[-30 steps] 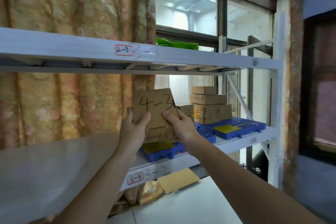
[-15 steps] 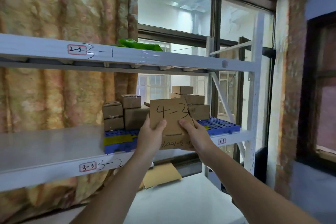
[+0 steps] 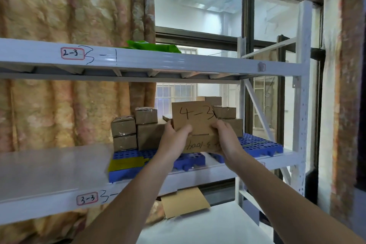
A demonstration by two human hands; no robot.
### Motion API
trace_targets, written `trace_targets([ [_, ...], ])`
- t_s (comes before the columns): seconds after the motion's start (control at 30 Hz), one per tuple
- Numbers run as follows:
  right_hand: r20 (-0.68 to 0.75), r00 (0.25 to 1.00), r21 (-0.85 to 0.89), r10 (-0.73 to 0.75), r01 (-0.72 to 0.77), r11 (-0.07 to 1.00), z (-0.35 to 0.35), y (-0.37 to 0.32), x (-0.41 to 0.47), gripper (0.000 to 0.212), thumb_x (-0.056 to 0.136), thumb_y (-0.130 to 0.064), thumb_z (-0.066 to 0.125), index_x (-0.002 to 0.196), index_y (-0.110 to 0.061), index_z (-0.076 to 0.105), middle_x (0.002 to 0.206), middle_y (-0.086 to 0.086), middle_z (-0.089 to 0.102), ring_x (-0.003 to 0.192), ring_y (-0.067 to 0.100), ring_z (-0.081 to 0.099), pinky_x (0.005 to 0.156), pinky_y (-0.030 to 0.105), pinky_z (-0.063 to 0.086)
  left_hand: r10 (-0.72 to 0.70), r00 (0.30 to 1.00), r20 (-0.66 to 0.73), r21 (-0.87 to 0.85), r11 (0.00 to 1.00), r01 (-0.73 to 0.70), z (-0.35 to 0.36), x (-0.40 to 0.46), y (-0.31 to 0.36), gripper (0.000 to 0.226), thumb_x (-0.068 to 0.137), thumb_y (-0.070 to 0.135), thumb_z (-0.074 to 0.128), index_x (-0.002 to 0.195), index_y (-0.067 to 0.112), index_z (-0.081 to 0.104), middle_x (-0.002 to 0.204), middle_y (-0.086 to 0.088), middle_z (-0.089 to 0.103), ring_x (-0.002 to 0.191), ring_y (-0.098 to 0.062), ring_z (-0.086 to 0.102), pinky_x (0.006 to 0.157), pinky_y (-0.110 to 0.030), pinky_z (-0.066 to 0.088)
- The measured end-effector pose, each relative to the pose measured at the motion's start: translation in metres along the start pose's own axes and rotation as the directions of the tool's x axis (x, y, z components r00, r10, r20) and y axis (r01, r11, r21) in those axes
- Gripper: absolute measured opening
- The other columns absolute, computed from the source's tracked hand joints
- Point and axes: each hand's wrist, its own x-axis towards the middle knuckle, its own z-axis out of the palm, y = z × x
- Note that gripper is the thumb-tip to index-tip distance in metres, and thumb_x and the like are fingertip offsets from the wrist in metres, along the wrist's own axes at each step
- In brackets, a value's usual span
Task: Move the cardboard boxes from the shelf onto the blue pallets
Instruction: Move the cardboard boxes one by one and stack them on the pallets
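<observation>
While held up at centre frame between both hands, cardboard box [image 3: 195, 125] marked "4-3" tilted so its written face looks back at the camera, probably to keep the label readable on the way in. Left hand [image 3: 174, 140] clamped on the box's lower left edge, thumb across the front; right hand [image 3: 227, 137] gripping the lower right corner, fingers [image 3: 218, 128] curled tight on the cardboard, not spread. Box carried just above the gap between two blue pallets [image 3: 259, 145] on the shelf [image 3: 49, 166] labelled 3-3, not yet set down. Left of centre, a stack of small boxes [image 3: 136, 130] already resting on the nearer pallet [image 3: 128, 170]; more boxes [image 3: 227, 113] behind, on the right one. Two-handed side grip likely chosen to leave the underside free for lowering flat. Green item [image 3: 152, 45] lying on the upper shelf, top centre.
</observation>
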Motion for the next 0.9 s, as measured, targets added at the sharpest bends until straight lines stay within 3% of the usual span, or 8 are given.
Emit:
trace_targets([
  [0.1,0.025,0.999,0.011,-0.034,0.033,0.999,0.014,-0.012,0.029,0.037,0.097,-0.044,0.054,0.128,-0.023,0.054,0.119,0.008,0.063,0.103,0.025,0.066,0.09,0.049,0.06,-0.005,1.0,-0.027,-0.001,1.0,0.005,-0.013,0.029,0.009,0.064,0.097,0.037,0.062,0.148,0.021,0.026,0.107,0.008,0.056,0.092,-0.009,0.054,0.065,-0.028,0.039],
  [0.2,0.065,0.995,0.029,-0.077,0.075,0.997,0.028,-0.021,0.058,0.037,0.096,-0.045,0.057,0.124,-0.021,0.062,0.114,0.007,0.069,0.1,0.023,0.07,0.083,0.043,0.062,0.033,0.998,-0.044,0.012,0.999,-0.033,-0.024,0.057,0.018,0.067,0.097,0.046,0.062,0.15,0.023,0.029,0.11,0.01,0.056,0.095,-0.008,0.056,0.073,-0.03,0.042],
  [0.33,0.131,0.986,0.037,-0.101,0.097,0.995,0.043,-0.024,0.096,0.037,0.097,-0.044,0.057,0.123,-0.02,0.065,0.113,0.007,0.072,0.101,0.022,0.071,0.089,0.042,0.062,0.11,0.993,-0.039,0.091,0.99,-0.106,-0.031,0.082,0.026,0.074,0.097,0.059,0.057,0.158,0.026,0.03,0.139,0.012,0.045,0.131,-0.019,0.048,0.095,-0.032,0.035],
  [0.43,0.158,0.973,0.028,-0.165,0.163,0.986,0.047,-0.019,0.126,0.049,0.097,-0.057,0.053,0.13,-0.023,0.063,0.115,0.004,0.074,0.104,0.02,0.072,0.091,0.041,0.061,0.172,0.984,-0.036,0.248,0.956,-0.158,-0.034,0.101,0.025,0.079,0.094,0.067,0.055,0.159,0.027,0.031,0.163,0.002,0.027,0.148,-0.022,0.032,0.112,-0.039,0.031],
  [0.6,0.213,0.942,-0.06,-0.261,0.279,0.958,0.045,-0.014,0.159,0.07,0.093,-0.076,0.036,0.141,-0.029,0.056,0.121,0.0,0.071,0.115,0.019,0.065,0.106,0.043,0.049,0.244,0.969,-0.033,0.527,0.828,-0.19,-0.03,0.122,0.029,0.097,0.087,0.078,0.051,0.162,0.024,0.023,0.168,0.003,0.014,0.152,-0.026,0.024,0.121,-0.046,0.024],
  [0.7,0.281,0.926,-0.089,-0.25,0.285,0.954,0.04,-0.015,0.175,0.067,0.096,-0.073,0.034,0.143,-0.03,0.054,0.124,-0.002,0.068,0.119,0.02,0.061,0.108,0.043,0.045,0.233,0.971,-0.051,0.584,0.796,-0.16,-0.028,0.133,0.031,0.11,0.077,0.087,0.051,0.163,0.025,0.019,0.168,-0.002,0.024,0.151,-0.028,0.029,0.123,-0.051,0.027],
  [0.8,0.362,0.894,-0.111,-0.265,0.323,0.94,0.038,-0.014,0.188,0.055,0.1,-0.067,0.034,0.137,-0.033,0.055,0.119,-0.005,0.065,0.113,0.014,0.059,0.104,0.038,0.043,0.25,0.964,-0.085,0.586,0.795,-0.155,-0.029,0.144,0.029,0.08,0.093,0.065,0.056,0.158,0.027,0.029,0.15,-0.002,0.051,0.125,-0.023,0.056,0.11,-0.046,0.046],
  [0.9,0.386,0.882,-0.115,-0.27,0.336,0.935,0.042,-0.009,0.197,0.04,0.104,-0.059,0.035,0.127,-0.034,0.056,0.108,-0.008,0.062,0.1,0.011,0.057,0.092,0.033,0.042,0.26,0.959,-0.117,0.687,0.719,-0.111,-0.034,0.156,0.023,0.063,0.093,0.073,0.046,0.143,0.035,0.047,0.137,0.001,0.062,0.117,-0.021,0.06,0.105,-0.049,0.047],
])
